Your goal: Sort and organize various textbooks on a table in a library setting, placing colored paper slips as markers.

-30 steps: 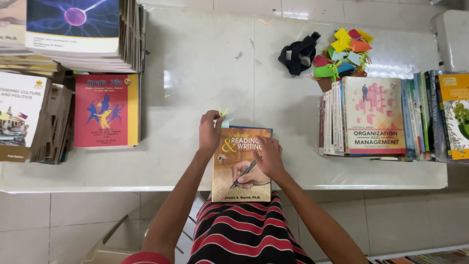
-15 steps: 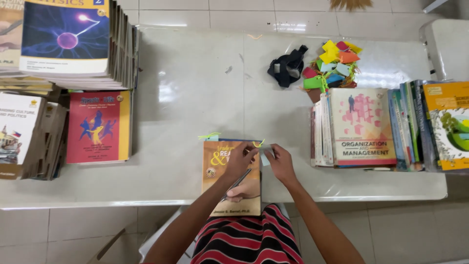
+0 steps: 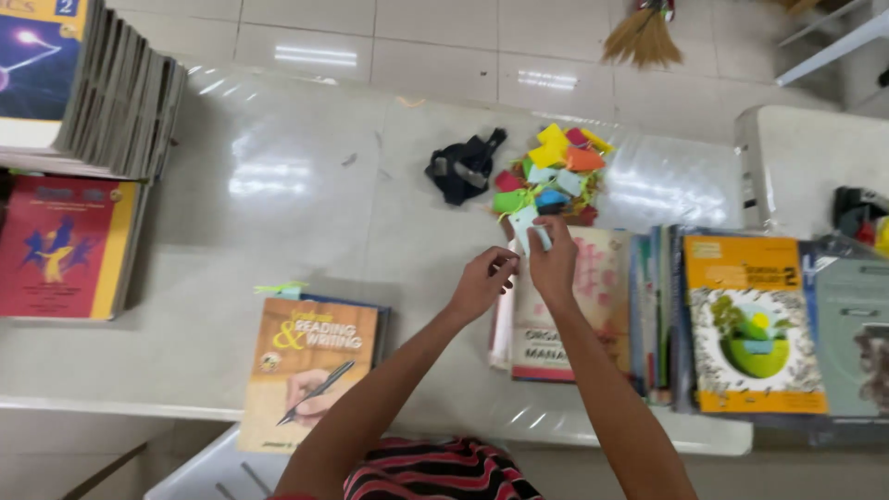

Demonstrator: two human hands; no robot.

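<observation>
Both hands (image 3: pixel 519 273) pinch a half-hidden pale paper tag (image 3: pixel 530 225).

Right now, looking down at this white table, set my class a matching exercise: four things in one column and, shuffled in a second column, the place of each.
Things:
1. orange writing book
2. pale paper tag
3. black strap bundle
4. red book

Places:
A. far left, below a tall book stack
B. pinched in the right hand
C. at the near table edge, overhanging it
D. left of the pile of coloured tags

Pairs: 1-C, 2-B, 3-D, 4-A
</observation>
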